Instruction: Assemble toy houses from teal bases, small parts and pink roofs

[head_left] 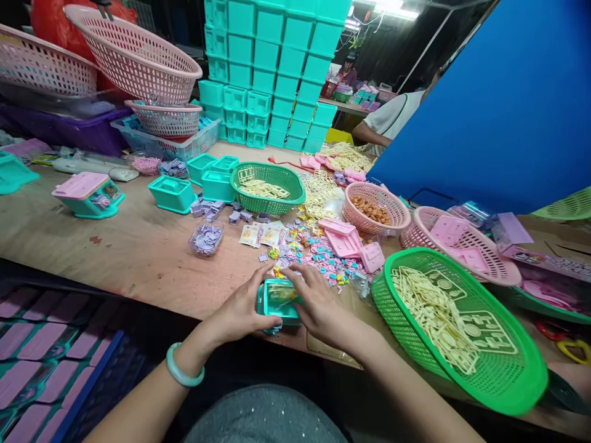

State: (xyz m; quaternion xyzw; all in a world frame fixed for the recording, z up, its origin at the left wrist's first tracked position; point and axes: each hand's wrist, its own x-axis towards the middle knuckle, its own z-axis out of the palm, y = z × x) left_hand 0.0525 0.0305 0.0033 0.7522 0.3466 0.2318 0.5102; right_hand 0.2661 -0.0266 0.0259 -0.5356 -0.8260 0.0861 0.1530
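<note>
A small teal plastic box (277,297) sits at the table's front edge, its open top facing up; something yellowish and partly see-through shows inside. My left hand (244,307) grips its left side, thumb along the near edge and fingers at the far corner. My right hand (318,303) curves over the box's right side, fingers bent against the far rim; whether a small part is under those fingers is hidden. Just beyond the hands lies a spread of small pink, blue and yellow pieces (318,255). White printed packets (263,235) lie behind the box.
Stacked teal boxes (272,67) rise at the back. Purple parts fill a clear tub (206,239). Green baskets (462,332) and pink baskets (376,206) stand to the right. A finished-looking pink-lidded box (90,194) is at left. A person's arm (373,132) shows behind the blue panel (480,111).
</note>
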